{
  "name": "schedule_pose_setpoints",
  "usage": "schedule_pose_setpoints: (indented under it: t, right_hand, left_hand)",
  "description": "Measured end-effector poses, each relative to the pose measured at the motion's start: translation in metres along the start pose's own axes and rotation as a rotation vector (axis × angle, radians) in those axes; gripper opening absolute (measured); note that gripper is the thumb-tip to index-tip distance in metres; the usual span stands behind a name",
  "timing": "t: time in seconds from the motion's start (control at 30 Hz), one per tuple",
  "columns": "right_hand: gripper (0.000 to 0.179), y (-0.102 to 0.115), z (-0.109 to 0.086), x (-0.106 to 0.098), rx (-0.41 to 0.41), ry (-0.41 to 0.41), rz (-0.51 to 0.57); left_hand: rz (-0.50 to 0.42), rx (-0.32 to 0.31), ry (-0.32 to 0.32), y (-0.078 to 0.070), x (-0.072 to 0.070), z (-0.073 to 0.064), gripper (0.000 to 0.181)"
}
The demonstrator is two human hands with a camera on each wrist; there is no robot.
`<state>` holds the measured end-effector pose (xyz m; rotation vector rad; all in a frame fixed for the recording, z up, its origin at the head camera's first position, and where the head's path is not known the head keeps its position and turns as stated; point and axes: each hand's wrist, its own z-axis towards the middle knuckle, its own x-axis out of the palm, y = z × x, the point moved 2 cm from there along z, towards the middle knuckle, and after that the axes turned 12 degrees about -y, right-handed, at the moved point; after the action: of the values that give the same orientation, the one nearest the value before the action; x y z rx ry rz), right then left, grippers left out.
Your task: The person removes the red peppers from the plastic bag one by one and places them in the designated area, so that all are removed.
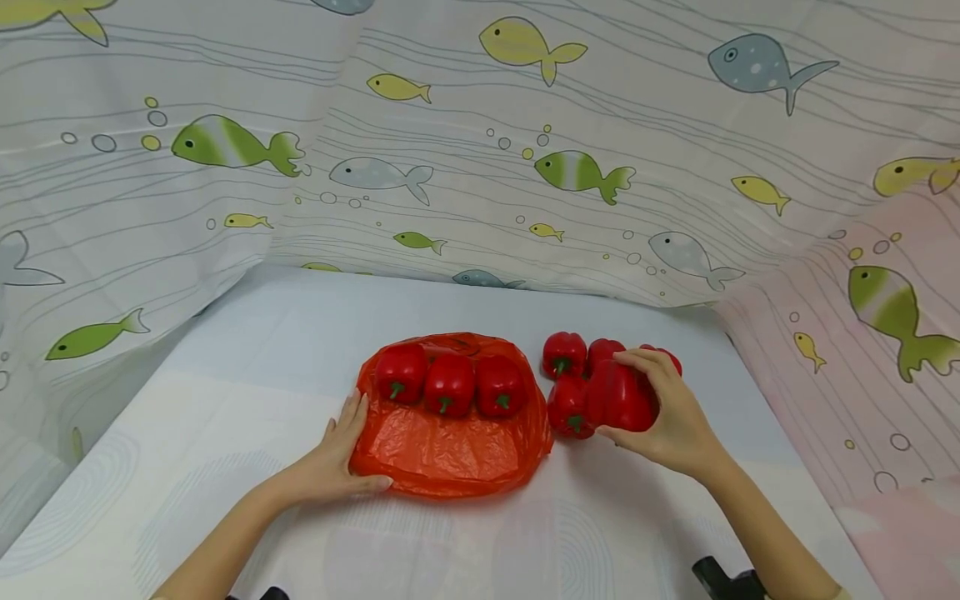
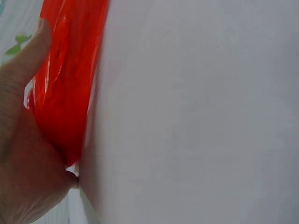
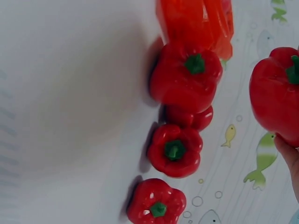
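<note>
Pepper (image 1: 621, 398) (glossy) in right hand (image 1: 678, 421)

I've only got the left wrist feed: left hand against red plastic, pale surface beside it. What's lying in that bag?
Observer: Three red peppers in a row, towards the far side of the bag.
Operator: And what's the right hand doing?
Observer: Gripping another pepper.
Operator: Any others outside the bag?
Observer: Yes, a group of four peppers is on the bag's right in the head view, partly hidden behind that hand and what it holds.
</note>
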<state>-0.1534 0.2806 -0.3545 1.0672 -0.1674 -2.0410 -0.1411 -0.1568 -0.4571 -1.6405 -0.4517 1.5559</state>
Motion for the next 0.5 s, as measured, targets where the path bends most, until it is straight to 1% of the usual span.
schedule_pose_setpoints:
  t: [0.23, 0.4, 0.5]
  right_hand:
    - [0.091, -0.004, -0.005, -0.005, 0.009, 0.001, -0.023]
    - [0.093, -0.012, -0.009, -0.007, 0.020, -0.001, -0.035]
    - [0.093, -0.017, -0.013, -0.008, 0.031, 0.005, -0.059]
  left_hand:
    - [-0.001, 0.000, 0.002, 0.000, 0.000, 0.001, 0.122]
    - [-0.003, 0.007, 0.000, -0.002, -0.001, 0.001, 0.122]
    - [0.000, 0.009, -0.001, -0.001, -0.002, 0.001, 0.122]
